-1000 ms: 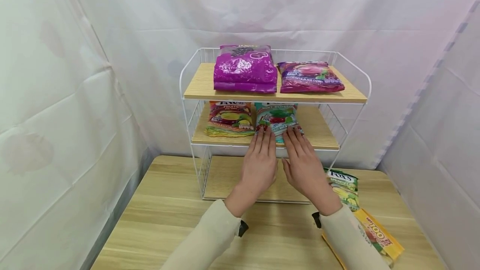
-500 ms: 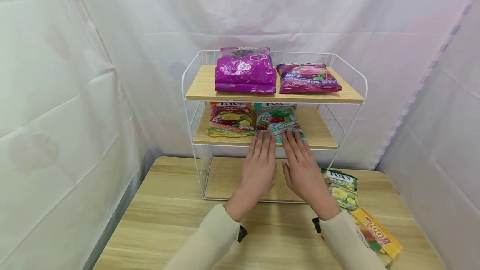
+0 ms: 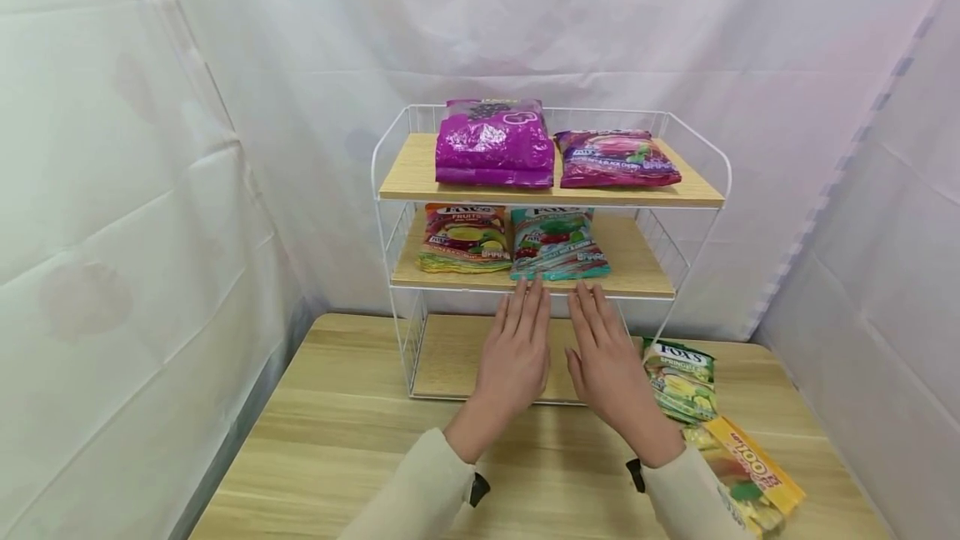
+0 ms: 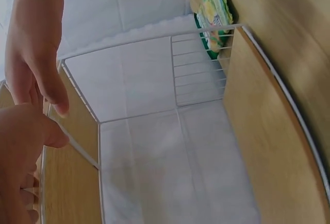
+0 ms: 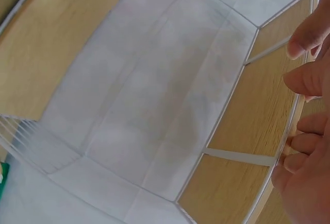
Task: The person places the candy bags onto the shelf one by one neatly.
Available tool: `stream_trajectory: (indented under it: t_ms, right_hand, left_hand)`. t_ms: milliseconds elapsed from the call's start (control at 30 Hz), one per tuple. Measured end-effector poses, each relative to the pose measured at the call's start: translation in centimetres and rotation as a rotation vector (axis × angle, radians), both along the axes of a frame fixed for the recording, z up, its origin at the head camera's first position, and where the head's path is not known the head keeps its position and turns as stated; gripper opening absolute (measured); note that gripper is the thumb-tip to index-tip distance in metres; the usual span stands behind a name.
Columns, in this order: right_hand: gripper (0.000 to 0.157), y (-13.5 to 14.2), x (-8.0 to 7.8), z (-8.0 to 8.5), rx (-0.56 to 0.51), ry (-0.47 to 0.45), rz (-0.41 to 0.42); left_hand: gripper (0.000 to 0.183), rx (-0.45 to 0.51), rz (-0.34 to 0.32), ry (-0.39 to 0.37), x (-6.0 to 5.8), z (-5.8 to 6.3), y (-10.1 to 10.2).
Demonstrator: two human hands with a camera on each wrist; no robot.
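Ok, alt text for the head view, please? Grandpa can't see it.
Left hand and right hand, fingers straight, at the front edge of the middle shelf, near a teal candy bag. An orange bag lies beside it, a purple bag and a magenta bag above. Green bag and yellow bag lie on the table.

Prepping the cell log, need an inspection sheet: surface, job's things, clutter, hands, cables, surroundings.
Surface: wood-grain table carrying a white wire rack with wooden shelves.
Job's things: teal bag on the middle shelf, right of an orange-red bag; purple bag and dark pink bag on the top shelf.
Clutter: green bag and yellow bag lying on the table at the right.
Hands: left hand and right hand at the middle shelf's front edge, fingers extended; bag contact unclear.
Cables: nothing seen.
Surroundings: white cloth behind and at both sides.
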State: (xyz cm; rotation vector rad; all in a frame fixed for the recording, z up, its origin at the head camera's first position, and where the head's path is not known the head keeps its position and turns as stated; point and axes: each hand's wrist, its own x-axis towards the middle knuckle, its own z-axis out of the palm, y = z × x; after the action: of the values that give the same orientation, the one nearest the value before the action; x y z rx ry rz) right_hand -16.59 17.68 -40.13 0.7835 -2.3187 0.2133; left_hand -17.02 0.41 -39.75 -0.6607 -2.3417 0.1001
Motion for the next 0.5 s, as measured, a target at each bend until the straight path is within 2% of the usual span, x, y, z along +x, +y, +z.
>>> stream_trajectory:
  t_ms: [133,267,400,500]
  right_hand:
    - [0.076,-0.1,1.0,-1.2,-0.033,-0.011,0.015]
    - [0.078,-0.2,2.3,-2.4,-0.094,-0.045,-0.008]
    - [0.078,0.5,3.8,-3.7,-0.158,-0.119,-0.058]
    - [0.074,1.5,5.2,-4.9,-0.197,-0.206,-0.091]
  left_hand:
    - [0.062,0.03,-0.028,-0.008,0.5,-0.8,0.0]
    - [0.058,0.113,-0.082,-0.033,1.0,-2.1,-0.1]
    - [0.06,0.203,-0.134,-0.076,1.8,-4.4,0.0]
    - [0.065,0.193,-0.151,-0.109,2.6,-6.4,0.5]
